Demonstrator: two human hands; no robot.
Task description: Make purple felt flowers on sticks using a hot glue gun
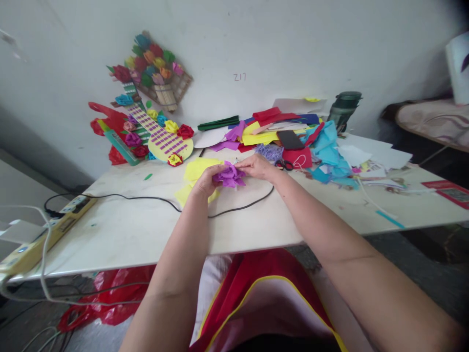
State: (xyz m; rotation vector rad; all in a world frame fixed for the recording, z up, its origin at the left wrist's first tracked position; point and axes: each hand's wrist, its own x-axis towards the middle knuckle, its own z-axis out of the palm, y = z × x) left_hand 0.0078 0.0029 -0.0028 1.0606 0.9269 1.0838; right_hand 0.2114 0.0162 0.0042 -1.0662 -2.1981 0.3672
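A purple paper flower (230, 175) is held above the white table (146, 225), between both hands. My left hand (206, 179) grips its left side with curled fingers. My right hand (258, 166) pinches its right edge with fingers closed. Under the flower lie yellow paper sheets (198, 168). A black cable (242, 207) runs across the table just in front of my hands.
A heap of coloured paper scraps (293, 137), scissors (284, 165) and a dark phone (290, 140) lies behind my hands. A paper guitar with flowers (161, 139) leans at the back left. A power strip (40, 234) sits at the left edge. A green bottle (342, 110) stands at the back.
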